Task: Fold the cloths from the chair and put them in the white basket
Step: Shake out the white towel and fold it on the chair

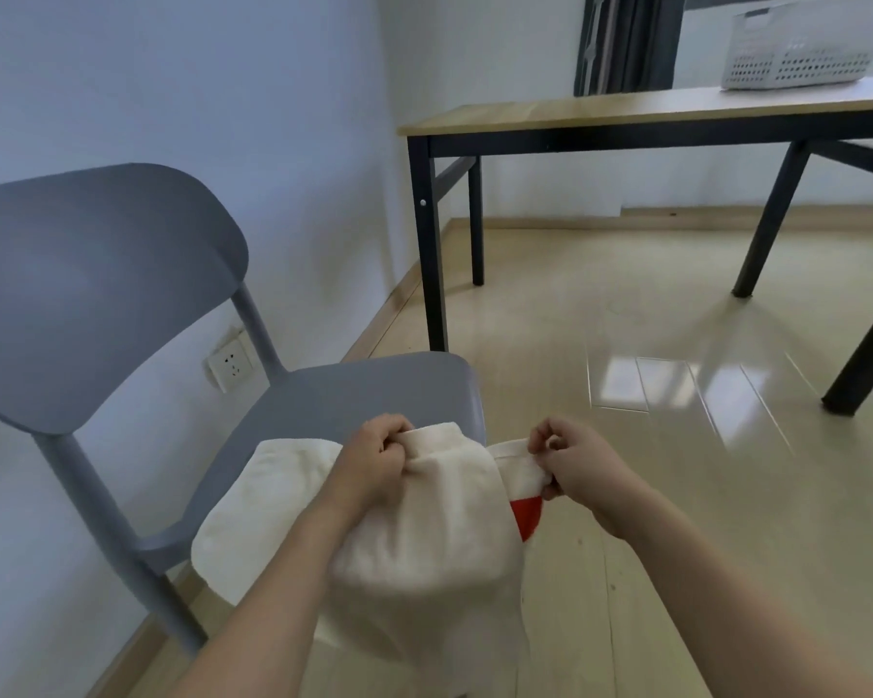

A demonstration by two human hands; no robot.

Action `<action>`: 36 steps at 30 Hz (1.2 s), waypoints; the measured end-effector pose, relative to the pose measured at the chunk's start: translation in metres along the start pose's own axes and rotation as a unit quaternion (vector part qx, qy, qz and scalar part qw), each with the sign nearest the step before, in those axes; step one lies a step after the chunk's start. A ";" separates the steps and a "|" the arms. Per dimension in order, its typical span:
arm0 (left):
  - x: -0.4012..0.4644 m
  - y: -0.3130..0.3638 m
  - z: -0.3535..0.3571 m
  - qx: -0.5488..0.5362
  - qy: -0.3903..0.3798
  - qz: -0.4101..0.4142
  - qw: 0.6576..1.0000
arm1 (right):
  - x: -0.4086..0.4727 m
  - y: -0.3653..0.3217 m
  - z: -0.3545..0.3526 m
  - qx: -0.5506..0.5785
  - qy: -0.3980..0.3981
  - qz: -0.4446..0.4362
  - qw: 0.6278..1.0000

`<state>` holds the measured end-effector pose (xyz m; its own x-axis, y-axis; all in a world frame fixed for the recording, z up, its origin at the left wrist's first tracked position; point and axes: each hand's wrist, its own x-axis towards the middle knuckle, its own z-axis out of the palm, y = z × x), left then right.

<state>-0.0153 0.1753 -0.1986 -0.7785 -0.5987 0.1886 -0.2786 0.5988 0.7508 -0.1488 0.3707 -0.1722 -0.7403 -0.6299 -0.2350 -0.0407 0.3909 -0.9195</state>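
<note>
A: Where does the cream cloth (424,536) sit?

B: I hold it over the front edge of the grey chair (122,294), partly draped on the seat. My left hand (371,458) pinches its upper hem, fingers curled tight on it; my right hand (570,458) clamps the opposite corner, likely to stretch the edge straight for folding.

A: And the red patch (525,516)?

B: Underneath; I cannot tell whether it is a separate cloth. The white basket (797,47) waits on the table (575,113), well apart
</note>
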 end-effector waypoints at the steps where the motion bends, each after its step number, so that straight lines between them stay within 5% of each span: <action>1: 0.001 0.009 -0.005 -0.044 -0.025 -0.026 0.998 | -0.001 -0.001 0.001 0.001 0.001 -0.005 1.000; 6: -0.003 0.049 -0.035 -0.122 -0.156 -0.022 0.980 | -0.008 -0.006 0.005 0.030 -0.037 -0.007 0.999; 15: -0.013 0.053 -0.031 -0.148 -0.250 -0.092 0.952 | -0.016 -0.005 0.003 0.098 -0.137 -0.046 0.985; 22: -0.023 0.049 -0.013 -0.089 -0.260 -0.105 0.956 | -0.021 -0.009 0.012 0.057 -0.067 -0.076 0.993; 30: -0.032 0.061 -0.037 -0.119 -0.352 -0.133 0.919 | -0.037 -0.042 0.006 -0.090 0.005 -0.190 0.978; 36: -0.054 0.118 -0.078 -0.059 -0.259 -0.059 0.962 | -0.074 -0.094 -0.017 -0.142 0.060 -0.315 0.937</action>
<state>0.0378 0.2366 -0.0704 -0.9297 -0.2957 -0.2196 -0.3400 0.4597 0.8204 -0.1015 0.3925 -0.0628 -0.5795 -0.7220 0.3781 -0.6586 0.1416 -0.7390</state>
